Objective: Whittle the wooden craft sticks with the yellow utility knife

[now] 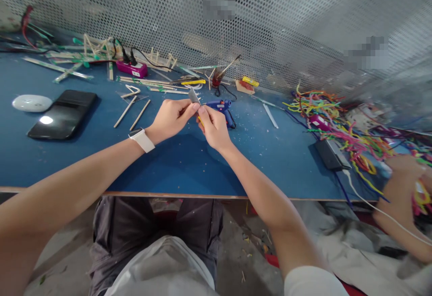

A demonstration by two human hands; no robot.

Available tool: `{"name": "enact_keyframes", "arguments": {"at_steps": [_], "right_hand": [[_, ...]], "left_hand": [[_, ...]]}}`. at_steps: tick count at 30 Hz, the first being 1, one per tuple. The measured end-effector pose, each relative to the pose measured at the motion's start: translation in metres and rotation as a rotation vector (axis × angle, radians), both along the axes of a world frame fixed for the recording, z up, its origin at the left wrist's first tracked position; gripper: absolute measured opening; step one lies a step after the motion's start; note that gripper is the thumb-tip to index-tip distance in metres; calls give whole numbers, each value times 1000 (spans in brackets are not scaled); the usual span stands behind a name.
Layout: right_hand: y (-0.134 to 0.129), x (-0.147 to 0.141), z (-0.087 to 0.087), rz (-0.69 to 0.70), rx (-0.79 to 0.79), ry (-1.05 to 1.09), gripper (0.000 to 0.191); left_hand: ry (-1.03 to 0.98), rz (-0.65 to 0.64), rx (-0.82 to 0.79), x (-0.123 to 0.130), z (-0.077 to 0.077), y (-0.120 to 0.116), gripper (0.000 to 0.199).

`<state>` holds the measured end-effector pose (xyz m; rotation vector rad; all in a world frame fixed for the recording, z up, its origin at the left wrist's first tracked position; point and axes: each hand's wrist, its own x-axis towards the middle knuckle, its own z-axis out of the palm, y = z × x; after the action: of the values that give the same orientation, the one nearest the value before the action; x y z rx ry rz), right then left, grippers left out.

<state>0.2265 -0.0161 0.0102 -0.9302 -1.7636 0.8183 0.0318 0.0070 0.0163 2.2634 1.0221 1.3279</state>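
My right hand (216, 128) is closed around what looks like a utility knife, with a bit of yellow showing at the fingers. Its flat grey blade (193, 95) points up and away from me. Pressed up against it, my left hand (173, 117) is closed in a pinch, thumb at the blade; whatever it may hold is hidden. Both hands are above the blue table. Just behind the right hand lies a blue glue gun (219, 104), partly covered by the fingers. A yellow-handled cutter (193, 82) lies farther back.
Left lie a black phone (64, 115), a white mouse (32, 103) and wooden sticks (140, 114). A purple power strip (132, 68) with plugs sits at the back. On the right are tangled colourful pipe cleaners (354, 129), a black box (332, 154) with a white cable, and another person's arm (398, 192).
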Motion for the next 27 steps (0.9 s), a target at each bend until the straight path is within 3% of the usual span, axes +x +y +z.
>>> {"name": "enact_keyframes", "arguments": {"at_steps": [14,27], "right_hand": [[2,1,-1,-13,-12,-8,71],[1,0,-2,-35,2,15,70]], "left_hand": [[27,16,73,3,1,0,70],[-6,-23,-37,2,2,-1,62]]}}
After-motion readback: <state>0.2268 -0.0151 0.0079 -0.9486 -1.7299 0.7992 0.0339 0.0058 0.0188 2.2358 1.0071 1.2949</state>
